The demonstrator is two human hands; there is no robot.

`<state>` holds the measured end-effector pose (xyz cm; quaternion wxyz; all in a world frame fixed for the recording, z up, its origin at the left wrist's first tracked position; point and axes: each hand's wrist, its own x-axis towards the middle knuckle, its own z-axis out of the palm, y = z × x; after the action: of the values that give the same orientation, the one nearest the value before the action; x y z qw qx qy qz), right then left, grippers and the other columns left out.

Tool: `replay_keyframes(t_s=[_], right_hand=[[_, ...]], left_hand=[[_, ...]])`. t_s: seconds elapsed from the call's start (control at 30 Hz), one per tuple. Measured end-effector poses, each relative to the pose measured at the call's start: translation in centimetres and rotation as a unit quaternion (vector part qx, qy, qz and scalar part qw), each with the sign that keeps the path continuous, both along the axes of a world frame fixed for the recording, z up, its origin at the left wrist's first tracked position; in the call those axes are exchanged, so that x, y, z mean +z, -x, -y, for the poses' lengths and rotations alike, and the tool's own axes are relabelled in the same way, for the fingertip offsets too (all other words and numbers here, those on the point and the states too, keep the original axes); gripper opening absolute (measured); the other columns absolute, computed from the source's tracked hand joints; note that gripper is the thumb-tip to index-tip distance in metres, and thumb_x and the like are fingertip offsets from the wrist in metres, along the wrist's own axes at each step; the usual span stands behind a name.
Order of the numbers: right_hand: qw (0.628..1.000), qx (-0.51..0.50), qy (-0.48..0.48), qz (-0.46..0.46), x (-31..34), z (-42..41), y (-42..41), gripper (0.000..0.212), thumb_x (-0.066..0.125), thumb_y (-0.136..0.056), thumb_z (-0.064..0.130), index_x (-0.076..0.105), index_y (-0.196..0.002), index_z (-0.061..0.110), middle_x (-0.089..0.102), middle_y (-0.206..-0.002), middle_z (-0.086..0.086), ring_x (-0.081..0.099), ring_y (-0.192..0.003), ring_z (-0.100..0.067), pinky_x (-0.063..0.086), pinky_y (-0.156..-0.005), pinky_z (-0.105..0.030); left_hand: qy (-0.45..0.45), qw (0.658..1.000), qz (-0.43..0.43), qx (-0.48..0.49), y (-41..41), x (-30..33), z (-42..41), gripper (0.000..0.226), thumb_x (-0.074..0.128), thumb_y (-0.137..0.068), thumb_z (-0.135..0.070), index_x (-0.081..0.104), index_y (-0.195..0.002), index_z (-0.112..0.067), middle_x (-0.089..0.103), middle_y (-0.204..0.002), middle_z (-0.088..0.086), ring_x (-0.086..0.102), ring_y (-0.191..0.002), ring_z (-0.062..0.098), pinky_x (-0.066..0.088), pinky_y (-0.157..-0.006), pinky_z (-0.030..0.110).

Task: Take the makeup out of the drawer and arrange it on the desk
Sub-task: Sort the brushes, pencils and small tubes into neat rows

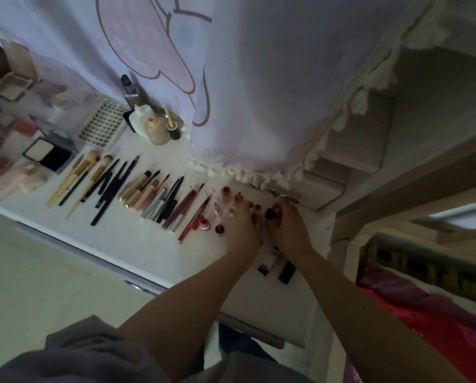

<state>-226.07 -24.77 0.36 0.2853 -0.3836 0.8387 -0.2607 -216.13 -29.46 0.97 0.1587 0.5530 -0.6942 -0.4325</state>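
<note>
The white desk (137,239) runs slantwise across the view, and nearly all the makeup lies on it in a row. Taking the red lip pencil (194,217) as the landmark: just to its right stands a cluster of small nail polish bottles (227,192) — red, pink and one clear — some upright, some too blurred to judge. Both hands work at the right end of that cluster. The left hand (243,225) lies over the bottles with its fingers stretched forward and downward, fingertips among the red caps; whether it actually pinches one I cannot tell. The right hand (288,228), just beside it, has its fingers curled round a dark nail polish bottle (270,214), gripping it at the desk surface.

Left of the lip pencil lies a fan of liners and slim pencils (170,201), then gold and pink tubes (137,193), then black pencils and brushes (112,186), and furthest left the pale-handled makeup brushes (79,178). Beyond those sits an open powder compact (48,154) and a lash tray (102,121). Behind the pencil, against the lilac cartoon-print curtain (259,78), stand a beige foundation bottle (156,131) and a white bottle (141,117).

Nearer the person than the pencil — under the right wrist — lie dark lipstick tubes (286,270). Below the desk edge a drawer front (259,330) shows.
</note>
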Motion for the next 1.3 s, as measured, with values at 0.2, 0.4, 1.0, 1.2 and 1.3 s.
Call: replay_keyframes(t_s=[0.2, 0.4, 1.0, 1.2, 1.3], right_hand=[[0.993, 0.06, -0.084, -0.058, 2.0, -2.7, 2.0, 0.017, 0.046, -0.095, 0.016, 0.057, -0.101, 0.006, 0.052, -0.1, -0.007, 0.054, -0.09, -0.022, 0.034, -0.071, -0.021], [0.967, 0.122, -0.19, -0.12, 2.9, -3.4, -0.2, 0.022, 0.041, -0.098, 0.033, 0.041, -0.086, 0.014, 0.048, -0.074, -0.001, 0.046, -0.068, -0.018, 0.034, -0.058, -0.029], [0.935, -0.046, -0.061, 0.346, 9.0, -2.4, -5.1, 0.034, 0.048, -0.097, 0.036, 0.057, -0.074, 0.012, 0.046, -0.05, 0.005, 0.034, -0.037, -0.004, 0.028, -0.037, -0.016], [0.944, -0.006, -0.018, 0.328, 11.5, -3.1, -6.6, 0.021, 0.053, -0.095, 0.032, 0.059, -0.09, 0.013, 0.056, -0.065, 0.002, 0.045, -0.049, -0.003, 0.036, -0.042, -0.016], [0.959, -0.013, -0.107, 0.264, 12.4, -2.8, -7.7, 0.047, 0.038, -0.095, 0.053, 0.065, -0.082, 0.016, 0.057, -0.058, 0.004, 0.044, -0.044, -0.005, 0.035, -0.041, -0.017]], left_hand=[[0.009, 0.991, 0.067, -0.117, -3.4, 0.3, -1.9, 0.01, 0.046, -0.095, -0.03, 0.04, -0.096, -0.023, 0.051, -0.069, -0.006, 0.054, -0.057, 0.012, 0.049, -0.054, 0.027], [0.009, 0.968, 0.112, -0.223, -2.9, 1.1, -4.9, 0.022, 0.042, -0.096, -0.036, 0.042, -0.097, -0.015, 0.056, -0.087, 0.004, 0.058, -0.073, 0.022, 0.048, -0.066, 0.037], [0.186, 0.836, 0.2, -0.476, -9.6, 6.9, 1.4, 0.025, 0.03, -0.102, -0.019, 0.043, -0.121, -0.01, 0.055, -0.108, 0.011, 0.058, -0.086, 0.028, 0.045, -0.064, 0.036], [0.174, 0.844, 0.142, -0.486, -11.6, 9.4, 2.1, 0.026, 0.031, -0.102, -0.021, 0.045, -0.12, -0.008, 0.053, -0.093, 0.01, 0.058, -0.08, 0.031, 0.051, -0.07, 0.048], [0.207, 0.836, 0.125, -0.492, -12.5, 9.2, 1.9, 0.022, 0.033, -0.101, -0.02, 0.049, -0.113, -0.01, 0.051, -0.092, 0.008, 0.057, -0.075, 0.026, 0.052, -0.066, 0.043]])
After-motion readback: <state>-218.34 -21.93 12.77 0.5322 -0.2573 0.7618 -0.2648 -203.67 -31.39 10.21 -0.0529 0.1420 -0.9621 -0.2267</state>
